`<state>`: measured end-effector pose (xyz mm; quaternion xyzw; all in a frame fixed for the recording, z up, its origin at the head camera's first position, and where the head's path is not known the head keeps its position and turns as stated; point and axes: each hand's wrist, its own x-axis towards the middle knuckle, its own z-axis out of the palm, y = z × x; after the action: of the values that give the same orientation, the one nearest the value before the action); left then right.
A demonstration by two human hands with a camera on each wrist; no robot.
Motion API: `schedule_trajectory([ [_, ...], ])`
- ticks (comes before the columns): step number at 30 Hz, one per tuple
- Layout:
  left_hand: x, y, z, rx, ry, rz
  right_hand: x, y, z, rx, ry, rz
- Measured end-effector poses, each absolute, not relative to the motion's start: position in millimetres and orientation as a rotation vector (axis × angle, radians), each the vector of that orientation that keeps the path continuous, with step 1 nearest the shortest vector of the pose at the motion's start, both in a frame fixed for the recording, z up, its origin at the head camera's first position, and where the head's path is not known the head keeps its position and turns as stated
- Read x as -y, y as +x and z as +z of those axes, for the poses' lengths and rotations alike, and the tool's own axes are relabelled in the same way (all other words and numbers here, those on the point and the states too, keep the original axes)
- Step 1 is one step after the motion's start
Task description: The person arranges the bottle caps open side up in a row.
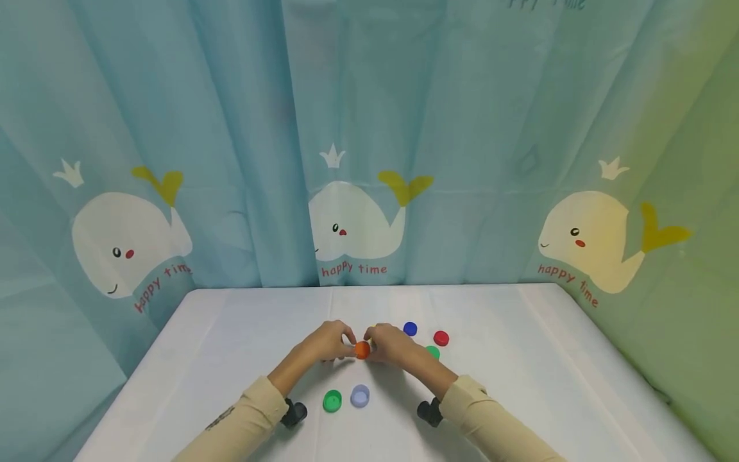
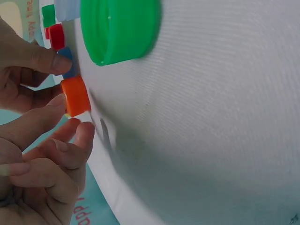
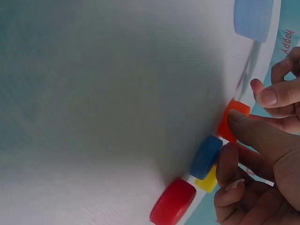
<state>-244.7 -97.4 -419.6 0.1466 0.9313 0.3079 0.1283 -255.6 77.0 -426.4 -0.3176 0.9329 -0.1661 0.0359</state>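
Note:
An orange bottle cap (image 1: pixel 362 350) sits between my two hands, close to the white tabletop. My left hand (image 1: pixel 331 341) has its thumb and finger curled at the cap's left side. From the other side, my right hand (image 1: pixel 392 343) holds it with thumb and finger. In the left wrist view, a left fingertip (image 2: pixel 58 101) meets the orange cap's upper edge. The right thumb (image 3: pixel 237 117) overlaps the cap in the right wrist view. A yellow cap (image 3: pixel 207 179) lies beside the right hand, mostly hidden from the head view.
A green cap (image 1: pixel 332 401) and a pale lilac-blue cap (image 1: pixel 360 396) lie nearer to me. Blue (image 1: pixel 410 328), red (image 1: pixel 441 338) and another green cap (image 1: pixel 432 352) lie right of the hands. A whale-print curtain (image 1: pixel 358 128) hangs behind the table (image 1: pixel 519 372).

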Motion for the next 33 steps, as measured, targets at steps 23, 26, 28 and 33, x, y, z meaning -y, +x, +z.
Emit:
schedule_trajectory([
  [23, 97.8, -242.3, -416.7, -2.699, 0.422, 1.123, -77.5, -256.7, -425.2, -2.939, -1.012, -0.676],
  [26, 96.0, -242.9, -415.6, -2.697, 0.458, 1.189, -78.6, -254.6, -422.9, -2.948, -1.046, -0.733],
  [28, 95.0, -242.9, -414.8, -2.696, 0.473, 1.228, -79.4, -252.4, -422.3, -2.954, -1.040, -0.778],
  [33, 94.0, -240.2, -413.2, -2.692, 0.478, 1.317, -83.6, -244.9, -421.0, -2.904, -0.974, -0.970],
])
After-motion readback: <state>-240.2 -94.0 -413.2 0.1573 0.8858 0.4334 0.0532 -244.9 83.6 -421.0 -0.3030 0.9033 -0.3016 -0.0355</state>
